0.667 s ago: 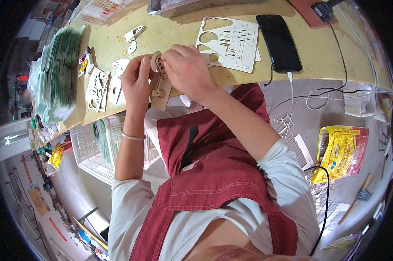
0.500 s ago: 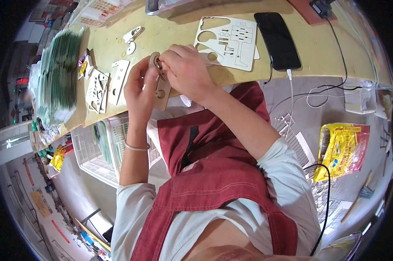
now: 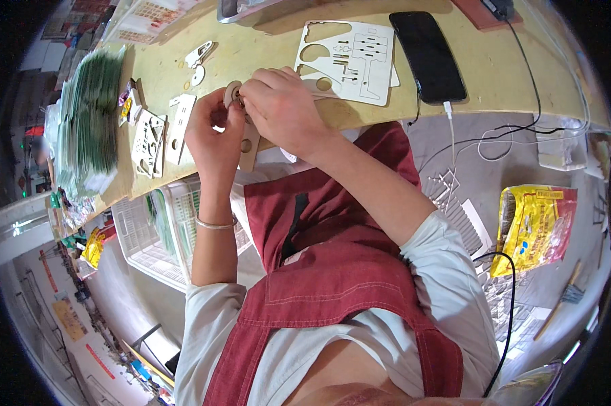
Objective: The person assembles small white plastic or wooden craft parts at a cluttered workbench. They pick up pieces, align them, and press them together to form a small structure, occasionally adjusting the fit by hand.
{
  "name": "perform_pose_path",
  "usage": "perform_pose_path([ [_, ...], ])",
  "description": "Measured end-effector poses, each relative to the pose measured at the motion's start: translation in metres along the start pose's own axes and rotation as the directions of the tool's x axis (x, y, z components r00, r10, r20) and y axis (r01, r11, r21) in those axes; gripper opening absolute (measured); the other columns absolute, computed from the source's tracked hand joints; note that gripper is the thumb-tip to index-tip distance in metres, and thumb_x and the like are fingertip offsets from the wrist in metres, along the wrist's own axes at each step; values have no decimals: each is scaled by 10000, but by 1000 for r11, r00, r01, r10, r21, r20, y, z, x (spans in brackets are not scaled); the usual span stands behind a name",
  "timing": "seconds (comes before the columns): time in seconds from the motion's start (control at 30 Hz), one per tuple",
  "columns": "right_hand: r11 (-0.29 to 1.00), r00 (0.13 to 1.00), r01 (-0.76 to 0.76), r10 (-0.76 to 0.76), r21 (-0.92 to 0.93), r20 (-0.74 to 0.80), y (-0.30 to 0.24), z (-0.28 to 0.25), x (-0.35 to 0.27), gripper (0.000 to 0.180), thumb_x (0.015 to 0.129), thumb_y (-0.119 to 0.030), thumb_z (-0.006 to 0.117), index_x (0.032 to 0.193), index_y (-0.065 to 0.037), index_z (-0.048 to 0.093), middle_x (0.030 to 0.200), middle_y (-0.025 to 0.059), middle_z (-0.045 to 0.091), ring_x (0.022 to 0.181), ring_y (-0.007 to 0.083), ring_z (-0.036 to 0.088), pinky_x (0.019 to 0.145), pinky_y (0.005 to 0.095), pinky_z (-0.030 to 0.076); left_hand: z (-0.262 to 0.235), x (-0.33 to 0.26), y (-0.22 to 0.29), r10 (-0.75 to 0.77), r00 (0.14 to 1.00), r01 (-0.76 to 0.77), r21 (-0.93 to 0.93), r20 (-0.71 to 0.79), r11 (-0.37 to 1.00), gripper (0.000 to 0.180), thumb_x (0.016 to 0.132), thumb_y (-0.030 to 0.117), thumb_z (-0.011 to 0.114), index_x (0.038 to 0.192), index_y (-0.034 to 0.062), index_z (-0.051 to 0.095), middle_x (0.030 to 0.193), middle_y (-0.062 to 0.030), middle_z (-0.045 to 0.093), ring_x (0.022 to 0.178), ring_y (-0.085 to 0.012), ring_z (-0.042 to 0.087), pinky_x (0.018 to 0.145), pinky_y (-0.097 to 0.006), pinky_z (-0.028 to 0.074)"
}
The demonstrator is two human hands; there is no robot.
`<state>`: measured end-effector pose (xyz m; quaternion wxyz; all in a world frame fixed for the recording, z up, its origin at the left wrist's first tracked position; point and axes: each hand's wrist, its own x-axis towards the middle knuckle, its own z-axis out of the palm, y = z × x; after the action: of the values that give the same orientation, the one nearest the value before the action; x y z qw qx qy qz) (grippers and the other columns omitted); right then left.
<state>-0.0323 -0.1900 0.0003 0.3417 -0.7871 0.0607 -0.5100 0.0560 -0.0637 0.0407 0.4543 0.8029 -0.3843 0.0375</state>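
Note:
My left hand point(image 3: 214, 135) grips a small rounded flat wooden piece point(image 3: 231, 92) between thumb and fingers near the table's front edge. My right hand point(image 3: 283, 111) is closed on the other side of the same piece, its fingertips pressed to it and partly hiding it. Below the hands, a pale wooden cut-out strip point(image 3: 249, 147) with a round hole juts over the edge. Up and to the left lie a small joined wooden part point(image 3: 199, 53) and a loose disc point(image 3: 198, 76). Right of my hands rests a cut-out wooden sheet point(image 3: 353, 61) with several slots and openings.
A black phone point(image 3: 427, 57) on a white cable point(image 3: 452, 132) lies at the right. More cut-out boards point(image 3: 148, 143) and a tall stack of greenish packets point(image 3: 92, 111) stand left. White baskets point(image 3: 149, 233) sit below the table; a yellow bag point(image 3: 532, 227) is on the floor.
Both hands have shifted slightly left with the rounded wooden piece still between them, and the piece seems turned a little. The view itself has moved slightly.

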Motion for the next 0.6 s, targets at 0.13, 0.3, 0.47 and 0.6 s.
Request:
perform_pose_path([
  [0.13, 1000, 1000, -31, 31, 6, 0, 2, 2, -1, 105, 872, -60, 764, 930, -68, 676, 894, 98, 641, 884, 322, 670, 852, 447, 512, -2, 5, 0, 12, 1000, -12, 44, 20, 999, 240, 928, 35, 791, 1162, -13, 765, 907, -59, 760, 772, -105, 673, 737, -267, 567],
  [0.3, 999, 1000, -8, 8, -43, 4, 3, 5, -1, 78, 843, -115, 731, 905, -105, 684, 873, 68, 651, 893, 289, 696, 865, 428, 516, -2, 6, 0, -21, 999, 20, 7, 43, 1000, 236, 933, 47, 787, 1160, -12, 767, 913, -63, 768, 793, -104, 691, 738, -271, 574],
  [0.47, 999, 1000, -6, 5, -47, -9, 3, 5, -1, 76, 839, -119, 734, 900, -102, 692, 881, 69, 660, 887, 289, 699, 863, 427, 524, -1, 4, 4, 36, 999, -38, 103, 20, 994, 245, 935, 53, 788, 1170, -14, 763, 935, -67, 781, 809, -108, 709, 754, -282, 588],
  [0.6, 999, 1000, -28, 28, -34, 4, 4, 6, -1, 62, 850, -121, 733, 899, -99, 701, 893, 71, 672, 894, 290, 703, 872, 426, 527, -2, 3, -2, 5, 1000, -7, 94, 15, 996, 243, 936, 49, 790, 1169, -13, 762, 953, -73, 792, 802, -111, 722, 756, -284, 596],
])
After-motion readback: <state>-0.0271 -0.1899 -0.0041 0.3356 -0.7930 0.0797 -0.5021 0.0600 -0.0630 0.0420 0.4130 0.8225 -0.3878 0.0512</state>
